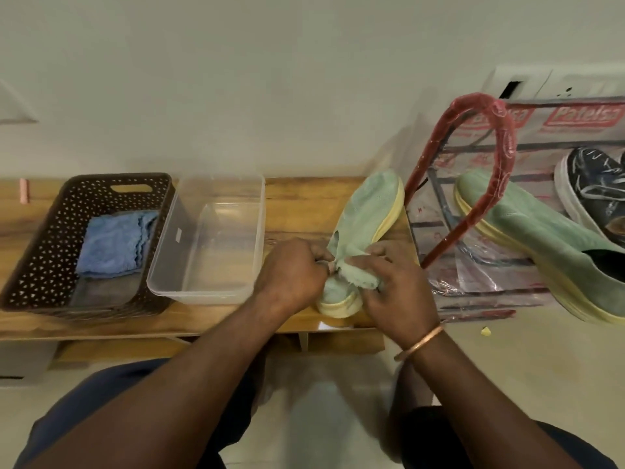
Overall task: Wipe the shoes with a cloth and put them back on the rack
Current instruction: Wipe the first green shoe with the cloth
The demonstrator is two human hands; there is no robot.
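A mint-green shoe (367,211) with a pale yellow sole lies on the wooden bench (297,194), toe pointing away from me. My left hand (292,270) grips the shoe's heel collar. My right hand (394,286) presses a small green cloth (360,277) against the heel opening, fingers curled round the cloth. The matching green shoe (527,231) rests on the shoe rack (480,198) at the right, beside a dark shoe (595,184). The rack has a red frame wrapped in clear printed plastic.
A brown perforated basket (44,252) with a folded blue cloth (113,243) stands at the bench's left. A clear plastic tub (189,231) sits between the basket and my hands. The wall runs just behind the bench. My knees are below the bench edge.
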